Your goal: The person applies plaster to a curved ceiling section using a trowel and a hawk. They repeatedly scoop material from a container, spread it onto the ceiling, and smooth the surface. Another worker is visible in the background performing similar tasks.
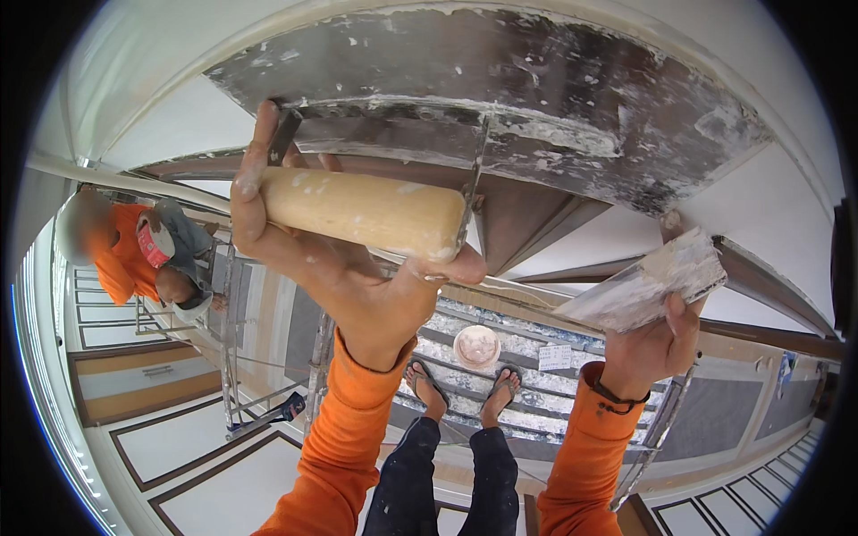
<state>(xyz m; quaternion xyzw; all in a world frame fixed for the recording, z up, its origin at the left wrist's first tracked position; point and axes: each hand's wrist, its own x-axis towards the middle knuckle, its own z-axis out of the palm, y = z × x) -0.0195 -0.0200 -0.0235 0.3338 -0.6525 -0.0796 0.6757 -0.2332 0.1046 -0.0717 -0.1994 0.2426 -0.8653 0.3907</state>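
My left hand [357,277] is wrapped round the pale wooden handle [366,210] of a plastering trowel. Its broad dark metal blade [429,62], streaked with white plaster, is raised overhead by the white ceiling surface; whether it touches cannot be told. In my right hand [639,353] is a flat scraper [652,281], its blade smeared with white plaster. One right fingertip reaches up near the trowel blade's right corner. The fingers round the scraper are partly hidden behind it.
My feet in sandals [429,390] stand on a plaster-spattered slatted platform [456,429]. A round bucket [476,347] of pale material and a white card [555,357] lie ahead of them. At left, a co-worker in orange [130,268] holds a container beside metal scaffolding [228,348].
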